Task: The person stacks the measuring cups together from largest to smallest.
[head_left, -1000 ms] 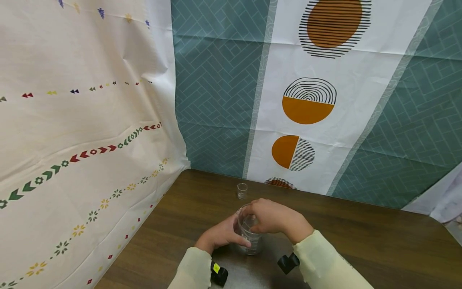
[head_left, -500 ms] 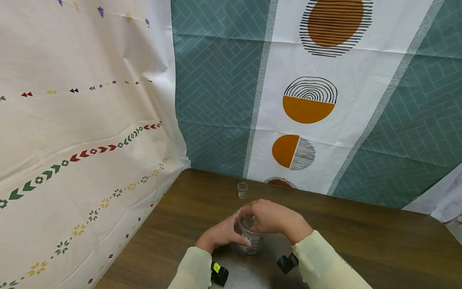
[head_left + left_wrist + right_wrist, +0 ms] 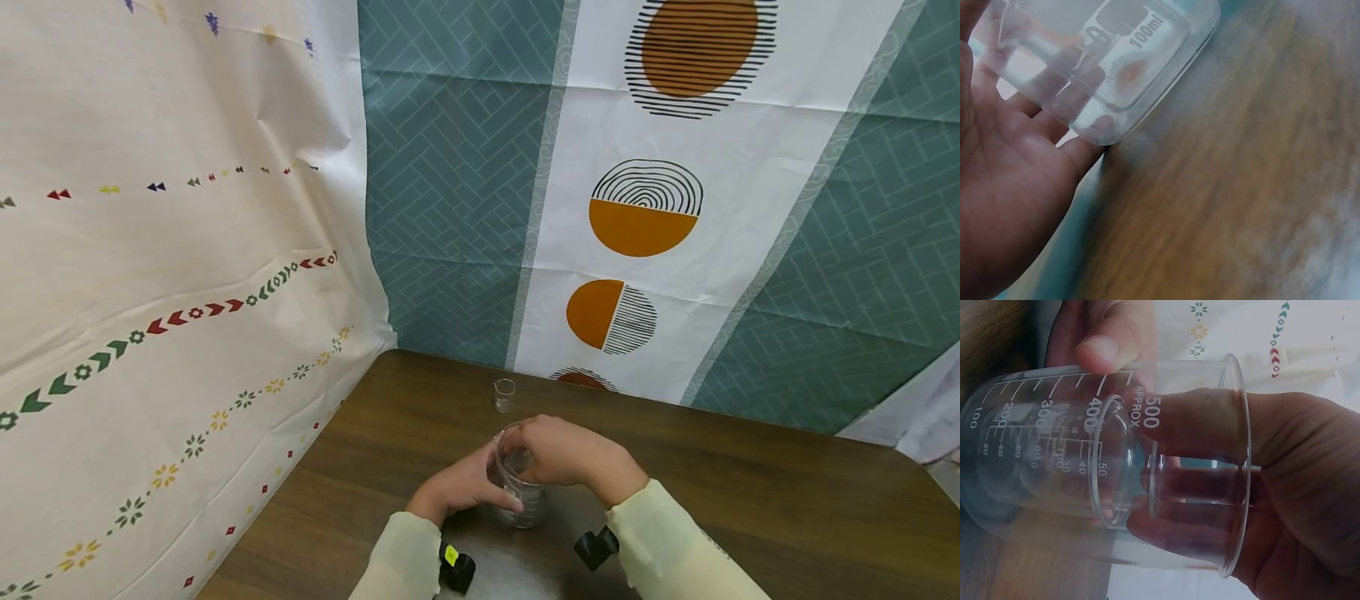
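A large clear beaker (image 3: 525,510), marked up to 500 in the right wrist view, stands on the wooden table. My left hand (image 3: 468,487) grips it around the outside, thumb across the front. Inside it sits a smaller beaker (image 3: 1100,469) with white graduations up to 50; a further glass rim (image 3: 1152,469) shows beside it. My right hand (image 3: 570,454) reaches down through the large beaker's mouth, its fingertips pinching at the inner glass rims. Exactly which inner rim they hold is hard to tell through the glass. The left wrist view shows the beaker's base (image 3: 1147,94) above my palm.
Behind the hands, a tiny clear beaker (image 3: 505,396) stands near the table's back edge. A patterned white cloth (image 3: 187,375) hangs on the left, and a teal and white curtain (image 3: 450,250) hangs behind the brown table (image 3: 720,475).
Hardly anything differs. Both hands stay at the large beaker in the same pose, and the view shifts very slightly.
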{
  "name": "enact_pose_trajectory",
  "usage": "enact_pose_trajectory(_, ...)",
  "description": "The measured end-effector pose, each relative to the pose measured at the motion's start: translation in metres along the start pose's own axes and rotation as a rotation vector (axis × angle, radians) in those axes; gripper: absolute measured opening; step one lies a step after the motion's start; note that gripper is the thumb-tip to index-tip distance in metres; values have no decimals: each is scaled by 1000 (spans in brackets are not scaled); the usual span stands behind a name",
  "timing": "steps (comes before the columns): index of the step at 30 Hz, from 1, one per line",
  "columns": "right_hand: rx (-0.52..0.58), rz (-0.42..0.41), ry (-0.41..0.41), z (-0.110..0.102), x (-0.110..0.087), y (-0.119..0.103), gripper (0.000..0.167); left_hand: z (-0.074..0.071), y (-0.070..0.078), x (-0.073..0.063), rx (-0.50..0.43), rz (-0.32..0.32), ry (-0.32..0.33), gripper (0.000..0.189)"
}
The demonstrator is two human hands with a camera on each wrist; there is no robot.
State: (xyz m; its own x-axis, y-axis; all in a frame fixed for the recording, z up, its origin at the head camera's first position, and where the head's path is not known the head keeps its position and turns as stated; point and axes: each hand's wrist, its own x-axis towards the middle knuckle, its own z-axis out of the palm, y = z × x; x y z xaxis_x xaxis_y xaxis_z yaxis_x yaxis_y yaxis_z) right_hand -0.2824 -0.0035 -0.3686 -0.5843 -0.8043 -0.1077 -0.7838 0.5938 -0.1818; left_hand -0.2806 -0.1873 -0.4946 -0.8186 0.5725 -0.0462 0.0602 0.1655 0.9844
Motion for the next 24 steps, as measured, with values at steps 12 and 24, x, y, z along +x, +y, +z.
enact_pose_trajectory(12,-25,-6,18,2,1,0,36,0,-2,1,11,1,-6,98)
enact_pose_trajectory(24,-27,26,12,4,2,-2,36,0,0,0,7,3,-7,100)
